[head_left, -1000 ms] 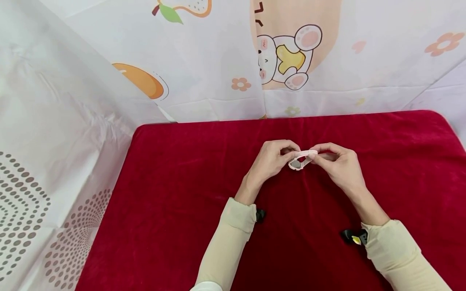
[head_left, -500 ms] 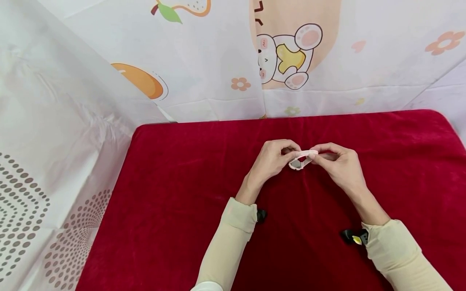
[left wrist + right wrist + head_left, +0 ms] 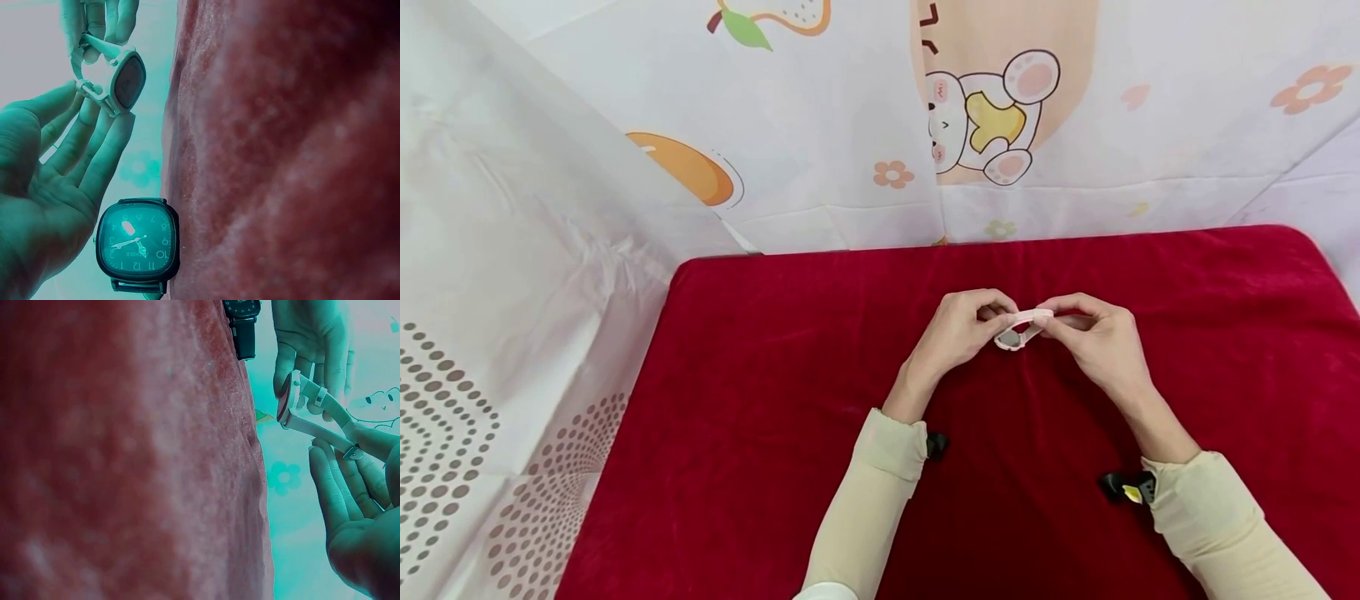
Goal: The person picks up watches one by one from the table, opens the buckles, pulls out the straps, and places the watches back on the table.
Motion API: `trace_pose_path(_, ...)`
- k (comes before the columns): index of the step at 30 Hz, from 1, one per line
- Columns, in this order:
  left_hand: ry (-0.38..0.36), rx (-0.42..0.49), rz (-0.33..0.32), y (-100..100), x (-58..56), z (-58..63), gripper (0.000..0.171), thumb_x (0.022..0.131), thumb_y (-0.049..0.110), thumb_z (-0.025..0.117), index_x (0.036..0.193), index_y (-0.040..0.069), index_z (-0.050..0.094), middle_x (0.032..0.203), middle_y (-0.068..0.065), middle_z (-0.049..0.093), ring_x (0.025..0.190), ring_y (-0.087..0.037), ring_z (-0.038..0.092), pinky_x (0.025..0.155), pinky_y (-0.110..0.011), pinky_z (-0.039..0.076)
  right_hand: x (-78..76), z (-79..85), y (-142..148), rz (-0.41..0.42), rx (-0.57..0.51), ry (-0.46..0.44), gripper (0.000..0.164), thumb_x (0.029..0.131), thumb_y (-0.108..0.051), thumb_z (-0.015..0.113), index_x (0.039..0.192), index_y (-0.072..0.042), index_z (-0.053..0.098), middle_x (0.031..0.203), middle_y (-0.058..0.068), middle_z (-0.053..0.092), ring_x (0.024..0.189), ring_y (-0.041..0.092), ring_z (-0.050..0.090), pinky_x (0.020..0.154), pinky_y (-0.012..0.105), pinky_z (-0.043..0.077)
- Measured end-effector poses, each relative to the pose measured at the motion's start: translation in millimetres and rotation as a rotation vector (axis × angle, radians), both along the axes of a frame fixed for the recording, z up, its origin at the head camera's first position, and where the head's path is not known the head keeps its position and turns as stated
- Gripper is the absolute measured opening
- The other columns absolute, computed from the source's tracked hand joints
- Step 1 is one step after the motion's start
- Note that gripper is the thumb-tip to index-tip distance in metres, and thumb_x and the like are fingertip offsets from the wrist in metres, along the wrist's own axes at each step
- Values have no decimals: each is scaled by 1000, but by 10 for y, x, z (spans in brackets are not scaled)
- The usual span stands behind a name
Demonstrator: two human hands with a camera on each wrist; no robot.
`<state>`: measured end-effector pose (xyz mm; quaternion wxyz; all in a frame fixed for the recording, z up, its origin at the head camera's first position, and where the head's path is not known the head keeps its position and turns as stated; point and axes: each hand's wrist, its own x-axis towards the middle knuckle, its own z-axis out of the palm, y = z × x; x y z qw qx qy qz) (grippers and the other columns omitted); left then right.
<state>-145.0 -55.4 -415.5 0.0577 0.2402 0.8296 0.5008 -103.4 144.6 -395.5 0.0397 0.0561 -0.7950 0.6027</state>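
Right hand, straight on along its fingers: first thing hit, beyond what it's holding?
Probably the bare left hand: in the head view, the right hand points toward it, across the pale pink, grey-faced wristwatch that both hands pinch. Exact depth line-up is unclear.

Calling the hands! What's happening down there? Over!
Left hand and right hand: both pinching pale watch. Held above red cloth. Nothing seen in the way.

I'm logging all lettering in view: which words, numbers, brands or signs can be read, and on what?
"12", "11", "10", "9": black watch, upside down in the left wrist view; its other numerals are less clear.
Small lettering on that watch: too blurred.
Dark strokes on the curtain: cut off, unreadable.
Pale watch: no readable text.
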Motion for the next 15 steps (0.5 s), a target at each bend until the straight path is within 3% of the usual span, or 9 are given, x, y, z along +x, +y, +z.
trace_pose_path(6,-41,29,-10,28,-7,-10,8,90,12,75,96,10,72,86,6,69,76,-3,64,70,-18,55,-35,-79,43,0,-9,-7,18,88,-6,76,102,4,73,85,8,75,71,10,73,56,15,48)
trace_pose_path(15,-81,-7,-18,43,-9,5,8,89,10,75,95,10,70,86,5,67,77,-4,64,69,-18,55,7,14,30,6,17,-36,19,88,-6,76,104,3,72,86,19,74,73,12,74,58,15,48)
